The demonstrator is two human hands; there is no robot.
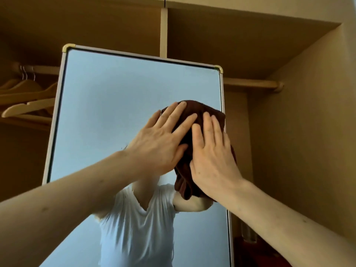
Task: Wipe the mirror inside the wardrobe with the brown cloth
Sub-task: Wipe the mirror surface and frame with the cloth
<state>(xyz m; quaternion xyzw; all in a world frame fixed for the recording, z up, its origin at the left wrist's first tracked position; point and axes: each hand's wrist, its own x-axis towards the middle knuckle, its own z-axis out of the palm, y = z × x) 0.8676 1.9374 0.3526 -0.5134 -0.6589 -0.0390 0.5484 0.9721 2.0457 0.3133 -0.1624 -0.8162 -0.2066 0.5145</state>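
Both hands press the brown cloth (195, 109) flat against the mirror (125, 89).

The left hand (159, 143) and right hand (212, 157) lie side by side on the cloth, fingers straight and pointing up, gripping nothing. The cloth sits by the mirror's right edge, bunched, its long axis up and down, folds hanging below. The tall mirror stands upright in the wardrobe (308, 112), hangers (27, 105) to its left.

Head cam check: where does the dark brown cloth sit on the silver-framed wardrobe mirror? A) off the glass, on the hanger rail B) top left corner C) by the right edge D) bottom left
C: left hand and right hand press the dark brown cloth on the mirror beside its right frame edge.
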